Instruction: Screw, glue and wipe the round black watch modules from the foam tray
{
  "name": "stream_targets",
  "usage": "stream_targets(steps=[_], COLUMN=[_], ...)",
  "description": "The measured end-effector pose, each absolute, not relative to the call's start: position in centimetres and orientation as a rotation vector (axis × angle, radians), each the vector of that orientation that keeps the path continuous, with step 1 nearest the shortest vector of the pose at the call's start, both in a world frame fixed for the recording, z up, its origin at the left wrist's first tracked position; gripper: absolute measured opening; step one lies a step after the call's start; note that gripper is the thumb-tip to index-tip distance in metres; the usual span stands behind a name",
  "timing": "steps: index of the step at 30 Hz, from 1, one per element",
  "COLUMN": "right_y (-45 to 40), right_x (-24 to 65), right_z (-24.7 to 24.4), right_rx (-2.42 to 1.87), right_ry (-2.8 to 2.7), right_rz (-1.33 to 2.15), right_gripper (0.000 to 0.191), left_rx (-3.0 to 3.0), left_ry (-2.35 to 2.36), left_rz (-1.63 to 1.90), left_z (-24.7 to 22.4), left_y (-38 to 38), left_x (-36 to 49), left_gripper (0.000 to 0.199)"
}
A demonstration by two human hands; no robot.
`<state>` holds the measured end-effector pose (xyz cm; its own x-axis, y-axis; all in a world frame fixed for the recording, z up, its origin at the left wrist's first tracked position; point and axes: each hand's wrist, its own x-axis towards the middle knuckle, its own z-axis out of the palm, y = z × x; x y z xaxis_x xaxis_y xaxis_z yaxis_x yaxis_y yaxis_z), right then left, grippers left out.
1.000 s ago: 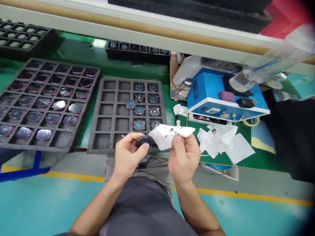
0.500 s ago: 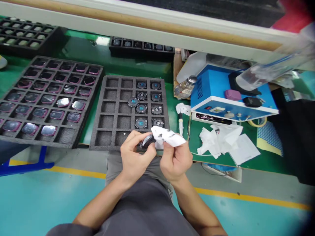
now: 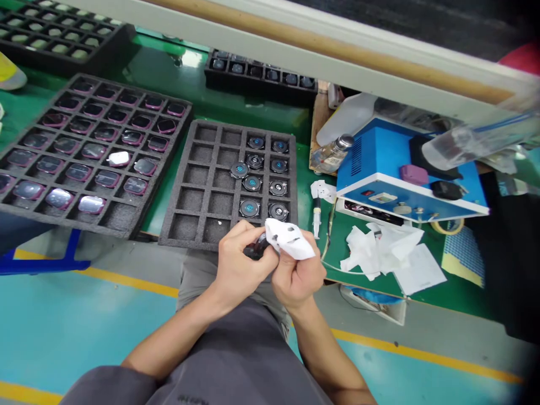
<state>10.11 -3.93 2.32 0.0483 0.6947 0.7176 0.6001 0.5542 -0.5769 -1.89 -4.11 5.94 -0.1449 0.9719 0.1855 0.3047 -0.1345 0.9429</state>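
Observation:
My left hand (image 3: 244, 263) pinches a black round watch case (image 3: 255, 247) by its edge, just over the front edge of the foam tray. A white wipe (image 3: 290, 238) with dark smudges is bunched in my right hand (image 3: 298, 275), its folded end against the watch case. Fingers and wipe hide much of the case. Behind the hands lies the grey foam tray (image 3: 188, 199), with several round watch cases (image 3: 250, 208) in its two right columns. One round watch case (image 3: 239, 170) rests across a divider, outside any single compartment.
To the left, a second foam tray (image 3: 122, 219) holds several square watches with pinkish frames. On the right stand a blue machine (image 3: 371, 157), a glass bottle (image 3: 333, 153), a syringe (image 3: 316, 218) and crumpled wipes (image 3: 363, 250). A shelf beam (image 3: 295, 53) crosses above the bench.
The view has shifted a little. My left hand has tilted the watch case, so less of it shows, and my hands are closer together with the wipe still against it.

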Motion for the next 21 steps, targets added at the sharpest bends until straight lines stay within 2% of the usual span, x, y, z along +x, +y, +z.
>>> stream_targets(steps=[5,8,12,16,21], right_y=[-4.1,-3.1,-1.3,-1.5,-3.2], right_x=[9.9,9.9,10.5,10.6,9.5], right_z=[2.7,3.4,4.4,4.7,4.0], right_rx=[-1.108,-1.137,-1.041,-1.028,-1.116], right_ry=[-1.591,-1.157,-0.692,-0.67,-0.939], right_rz=[0.406,0.756,1.073,0.988,0.781], right_gripper=[0.021,0.012,0.015,0.013,0.012], left_rx=[1.505,1.429,1.31,1.332,1.394], left_ry=[1.436,1.389,1.392,1.351,1.347], left_rz=[1.184,1.166,1.336,1.448,1.474], left_z=[5.3,4.4,3.6,4.0,4.4], left_y=[-3.7,-3.6,-3.7,-3.8,-3.9], left_x=[-2.3,-2.7,-3.3,-3.1,-2.3], left_gripper=[0.008,0.017,0.027,0.029,0.031])
